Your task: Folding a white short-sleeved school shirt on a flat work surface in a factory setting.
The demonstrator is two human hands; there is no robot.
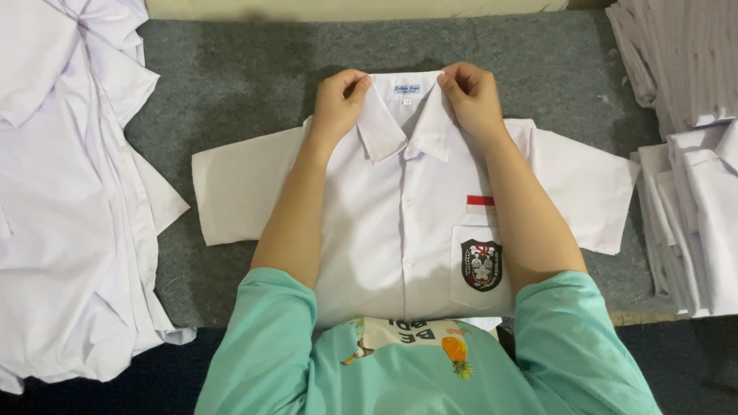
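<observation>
On the grey mat: I see the shirt [400,230] lying flat, front up, buttoned, sleeves spread to both sides, collar at the far edge.
Left hand: my left hand [338,100] pinches the left collar wing, fingers pressed together on the cloth.
Right hand: my right hand [473,96] pinches the right collar wing the same way, thumb under, I think; the view hides it.
Collar risk: if I tug one side harder, the collar could skew and crease off-centre.
Placket risk: a pull toward the far edge could drag the whole shirt up the mat and ripple the button line.
Pocket risk: my right forearm lies over the chest near the badge pocket [480,265]; its weight could press a wrinkle there.
Left pile: loose white shirts [69,215] sit just beside the left sleeve; a slide could tangle the two.
Right stack: folded shirts [692,215] lie close to the right sleeve, and a wide elbow could knock them.
</observation>
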